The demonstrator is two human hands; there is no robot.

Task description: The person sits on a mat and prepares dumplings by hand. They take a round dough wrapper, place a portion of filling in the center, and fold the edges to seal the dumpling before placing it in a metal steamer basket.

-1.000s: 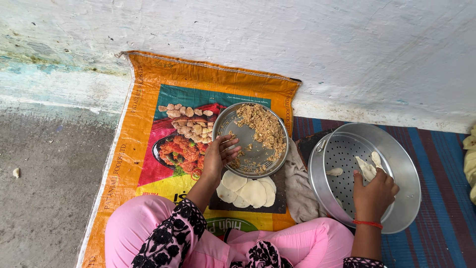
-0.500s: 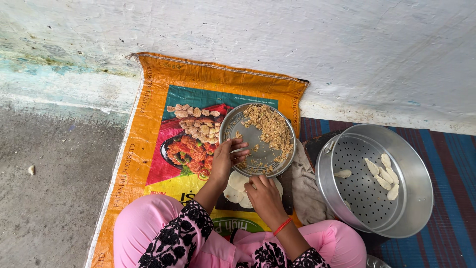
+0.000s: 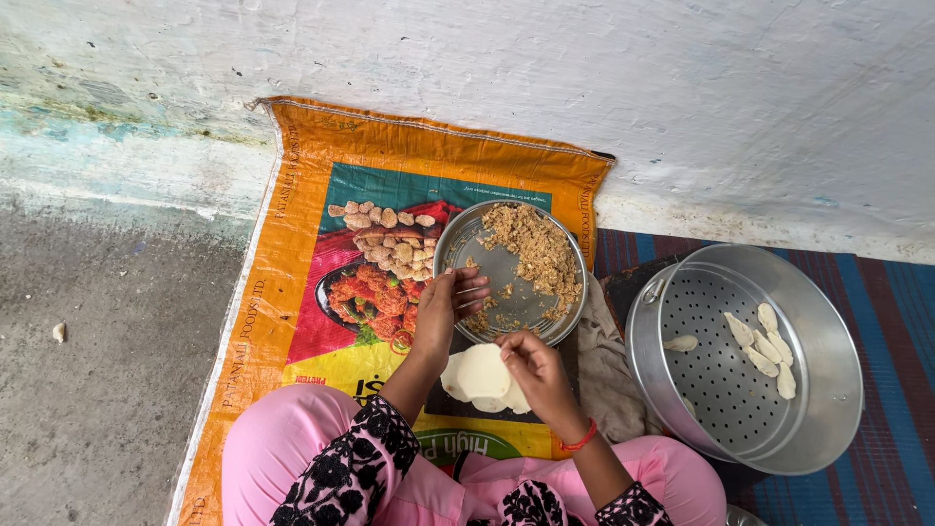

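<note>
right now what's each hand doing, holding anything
Left hand: curled at the plate of filling; contents cannot be told.
Right hand: fingers on the top dough disc.

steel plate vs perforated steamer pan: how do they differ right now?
The steel plate is shallow and solid-bottomed; the steamer pan is deep-walled with a perforated base.
The plate holds loose brown crumbly filling; the pan holds folded pale dumplings.
The plate lies on the orange printed sack and the left hand rests at its rim; the pan sits on the striped mat, with no hand near it.
Both are round, silver metal.
</note>
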